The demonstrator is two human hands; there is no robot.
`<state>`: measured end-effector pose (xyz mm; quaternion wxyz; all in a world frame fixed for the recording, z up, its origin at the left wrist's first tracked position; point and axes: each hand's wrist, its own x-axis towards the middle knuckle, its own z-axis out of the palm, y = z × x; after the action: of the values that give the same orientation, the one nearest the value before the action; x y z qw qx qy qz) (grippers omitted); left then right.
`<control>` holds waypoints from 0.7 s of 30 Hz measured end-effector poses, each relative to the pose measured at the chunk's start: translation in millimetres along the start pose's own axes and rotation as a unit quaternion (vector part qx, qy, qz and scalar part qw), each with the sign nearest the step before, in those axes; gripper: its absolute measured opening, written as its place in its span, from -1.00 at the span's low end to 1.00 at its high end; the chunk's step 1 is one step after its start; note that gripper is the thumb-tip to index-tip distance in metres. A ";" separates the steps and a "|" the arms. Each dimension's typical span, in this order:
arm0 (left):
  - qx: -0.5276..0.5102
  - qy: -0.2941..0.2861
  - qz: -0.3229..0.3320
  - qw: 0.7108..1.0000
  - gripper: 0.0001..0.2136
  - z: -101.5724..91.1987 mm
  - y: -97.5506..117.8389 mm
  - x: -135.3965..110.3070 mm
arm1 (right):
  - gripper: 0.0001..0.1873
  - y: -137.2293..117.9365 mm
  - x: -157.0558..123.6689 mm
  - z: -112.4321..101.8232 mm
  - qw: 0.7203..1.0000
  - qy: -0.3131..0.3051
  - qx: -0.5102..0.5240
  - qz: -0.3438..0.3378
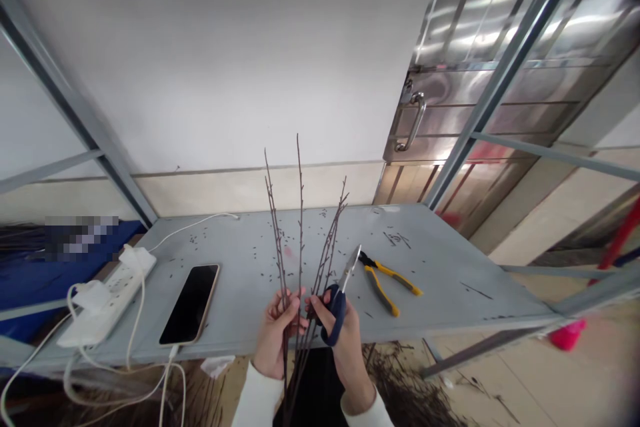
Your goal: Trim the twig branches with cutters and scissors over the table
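Note:
My left hand is closed around thin dark twigs, which stand nearly upright with their tips fanned apart. My right hand holds scissors with dark blue handles, the metal blades pointing up and to the right. Its thumb and fingers also pinch a second group of twigs, beside those in my left hand. The lower ends of the twigs run down between my wrists, past the shelf edge. Yellow and black pliers lie with spread handles just right of the scissors.
Small twig bits are scattered over the grey metal shelf. A phone on a cable lies left, beside a white power strip. Frame posts flank the shelf. A heap of cut twigs lies on the floor below.

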<state>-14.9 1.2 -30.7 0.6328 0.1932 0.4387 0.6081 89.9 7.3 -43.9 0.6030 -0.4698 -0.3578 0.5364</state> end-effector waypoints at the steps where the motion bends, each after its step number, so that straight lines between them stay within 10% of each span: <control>1: 0.001 -0.002 -0.001 1.000 -0.68 0.8 -0.5 -0.1 | -0.64 -1.5 -0.3 -0.6 1.000 -0.002 -0.001 0.000; 21: 0.034 0.007 -0.032 0.999 -0.61 7.2 4.7 -5.0 | -0.66 -28.4 17.4 -62.2 0.976 -0.130 -0.153 -0.086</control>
<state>-11.4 -0.6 -21.6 0.6420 0.1958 0.4698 0.5733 159.8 13.5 -37.0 0.5156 -0.4505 -0.5501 0.4782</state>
